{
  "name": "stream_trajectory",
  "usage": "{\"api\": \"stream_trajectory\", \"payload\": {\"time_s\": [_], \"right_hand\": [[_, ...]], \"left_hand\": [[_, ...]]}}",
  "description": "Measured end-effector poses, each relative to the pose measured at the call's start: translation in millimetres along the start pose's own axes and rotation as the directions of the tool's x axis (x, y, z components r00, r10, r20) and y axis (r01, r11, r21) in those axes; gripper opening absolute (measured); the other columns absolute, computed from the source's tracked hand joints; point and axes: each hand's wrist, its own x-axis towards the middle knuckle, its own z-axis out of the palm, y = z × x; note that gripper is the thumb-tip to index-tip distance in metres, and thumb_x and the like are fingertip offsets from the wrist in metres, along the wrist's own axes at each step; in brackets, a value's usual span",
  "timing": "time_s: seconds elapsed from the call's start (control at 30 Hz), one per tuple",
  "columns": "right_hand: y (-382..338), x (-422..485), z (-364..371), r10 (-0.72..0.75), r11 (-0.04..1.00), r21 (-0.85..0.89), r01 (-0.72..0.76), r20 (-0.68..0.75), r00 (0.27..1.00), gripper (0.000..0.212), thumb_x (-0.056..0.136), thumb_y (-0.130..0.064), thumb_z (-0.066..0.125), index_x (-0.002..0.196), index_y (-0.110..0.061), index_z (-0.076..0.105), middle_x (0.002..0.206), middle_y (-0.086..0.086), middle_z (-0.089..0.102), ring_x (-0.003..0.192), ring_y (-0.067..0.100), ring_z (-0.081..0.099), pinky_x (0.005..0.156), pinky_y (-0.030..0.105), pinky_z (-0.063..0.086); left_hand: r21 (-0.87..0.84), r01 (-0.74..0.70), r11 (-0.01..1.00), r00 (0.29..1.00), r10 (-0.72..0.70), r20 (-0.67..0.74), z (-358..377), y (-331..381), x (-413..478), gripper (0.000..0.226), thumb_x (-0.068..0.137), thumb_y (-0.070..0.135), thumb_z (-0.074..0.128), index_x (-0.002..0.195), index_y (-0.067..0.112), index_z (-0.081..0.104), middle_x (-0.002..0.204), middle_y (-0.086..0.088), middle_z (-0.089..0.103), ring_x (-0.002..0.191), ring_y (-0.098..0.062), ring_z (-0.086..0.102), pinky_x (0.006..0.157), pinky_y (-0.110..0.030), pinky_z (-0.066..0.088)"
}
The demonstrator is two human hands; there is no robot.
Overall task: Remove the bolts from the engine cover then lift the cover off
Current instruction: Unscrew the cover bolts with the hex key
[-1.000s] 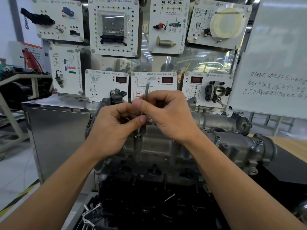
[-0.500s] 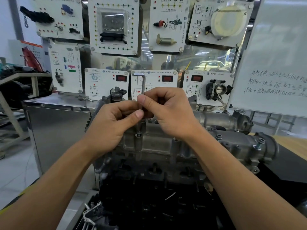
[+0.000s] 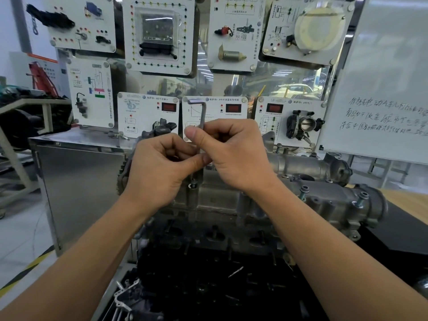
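White sensor display panels (image 3: 148,114) hang on a mirrored board. A handwritten whiteboard (image 3: 389,77) stands at right and a stainless steel cabinet (image 3: 81,181) at left, on a pale floor (image 3: 18,239) marked with yellow-black hazard tape (image 3: 34,265).

Grey engine cover (image 3: 289,200); white panels (image 3: 148,117); yellow-black floor stripe (image 3: 30,272)

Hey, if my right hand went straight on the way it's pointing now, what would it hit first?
Most likely the left hand: the right hand points up and leftward, and the two meet at the hex key both pinch. Depth is hard to judge.
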Motion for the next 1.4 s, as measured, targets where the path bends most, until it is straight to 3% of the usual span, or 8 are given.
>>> {"api": "stream_trajectory", "payload": {"time_s": [0.17, 0.3, 0.43, 0.73, 1.0, 1.1, 1.2, 1.4], "right_hand": [[0, 1, -2, 0.04, 0.998, 0.041, -0.044, 0.1, 0.994, 0.024, 0.095, -0.013, 0.064, 0.08, 0.004, 0.073, 0.066, 0.025, 0.066, 0.06, 0.036, 0.061, 0.055, 0.041, 0.054], [0, 0, -4, 0.074, 0.997, 0.008, -0.076, 0.175, 0.982, 0.023, 0.1, -0.015, 0.055, 0.094, -0.002, 0.072, 0.058, -0.003, 0.061, 0.061, 0.009, 0.057, 0.06, 0.028, 0.051], [-3, -2, 0, 0.051, 0.996, -0.081, -0.035, 0.195, 0.979, 0.028, 0.104, -0.019, 0.047, 0.109, -0.004, 0.069, 0.071, 0.006, 0.062, 0.072, 0.018, 0.062, 0.073, 0.036, 0.054], [-1, 1, 0, -0.009, 0.999, 0.03, 0.009, -0.016, 1.0, 0.025, 0.086, -0.012, 0.076, 0.062, -0.016, 0.068, 0.046, -0.012, 0.052, 0.044, 0.003, 0.045, 0.046, 0.018, 0.039], [-6, 4, -3, 0.007, 1.0, -0.024, -0.005, 0.118, 0.993, 0.032, 0.098, -0.015, 0.059, 0.074, 0.003, 0.068, 0.055, 0.0, 0.049, 0.056, 0.012, 0.045, 0.055, 0.029, 0.041], [-8, 4, -2, -0.006, 0.997, -0.072, 0.017, 0.152, 0.988, 0.034, 0.101, -0.017, 0.053, 0.089, 0.013, 0.065, 0.065, 0.02, 0.056, 0.062, 0.028, 0.051, 0.061, 0.037, 0.046], [-10, 0, 0, -0.012, 0.995, -0.095, 0.029, 0.171, 0.985, 0.034, 0.102, -0.017, 0.053, 0.08, 0.007, 0.065, 0.052, -0.001, 0.044, 0.052, 0.007, 0.042, 0.051, 0.023, 0.036], [-8, -1, -2, 0.009, 1.0, -0.023, -0.008, 0.047, 0.999, 0.011, 0.083, -0.014, 0.078, 0.073, -0.016, 0.074, 0.055, -0.012, 0.064, 0.051, 0.0, 0.057, 0.052, 0.019, 0.048]], "left_hand": [[0.011, 0.023, 1.0, 0.986, -0.025, 0.165, -11, -1, 1, 0.024, 0.079, 0.021, 0.072, 0.098, 0.008, 0.075, 0.089, -0.011, 0.077, 0.086, -0.029, 0.073, 0.078, -0.034, 0.06], [0.06, -0.014, 0.998, 0.944, -0.007, 0.329, -20, 1, -1, 0.025, 0.09, 0.016, 0.058, 0.112, 0.016, 0.071, 0.107, 0.008, 0.076, 0.106, -0.009, 0.07, 0.088, -0.015, 0.051], [0.091, -0.008, 0.996, 0.987, -0.007, 0.162, -14, 5, -5, 0.017, 0.079, 0.024, 0.068, 0.093, 0.018, 0.075, 0.087, 0.005, 0.078, 0.083, -0.011, 0.075, 0.075, -0.023, 0.059], [0.16, -0.027, 0.987, 1.0, 0.027, 0.006, 5, 13, -2, 0.041, 0.069, 0.015, 0.084, 0.081, -0.015, 0.059, 0.073, -0.03, 0.062, 0.069, -0.05, 0.059, 0.066, -0.062, 0.053], [0.201, -0.023, 0.979, 0.941, -0.047, 0.336, -20, 12, -4, 0.024, 0.095, 0.018, 0.056, 0.11, 0.028, 0.071, 0.105, 0.013, 0.076, 0.102, -0.003, 0.069, 0.085, -0.014, 0.05], [0.258, -0.064, 0.964, 0.974, 0.004, 0.227, -17, 10, -9, 0.025, 0.094, 0.011, 0.061, 0.102, 0.031, 0.072, 0.095, 0.02, 0.076, 0.091, 0.001, 0.071, 0.077, -0.01, 0.051], [0.22, -0.02, 0.975, 0.998, 0.005, 0.066, -11, 12, -11, 0.007, 0.079, 0.025, 0.073, 0.086, 0.026, 0.075, 0.078, 0.012, 0.077, 0.073, -0.006, 0.073, 0.066, -0.018, 0.057], [0.241, 0.007, 0.971, 0.998, 0.01, -0.07, 0, 9, -5, 0.033, 0.072, 0.017, 0.085, 0.07, 0.001, 0.056, 0.065, -0.016, 0.06, 0.058, -0.033, 0.056, 0.06, -0.047, 0.055]]}}
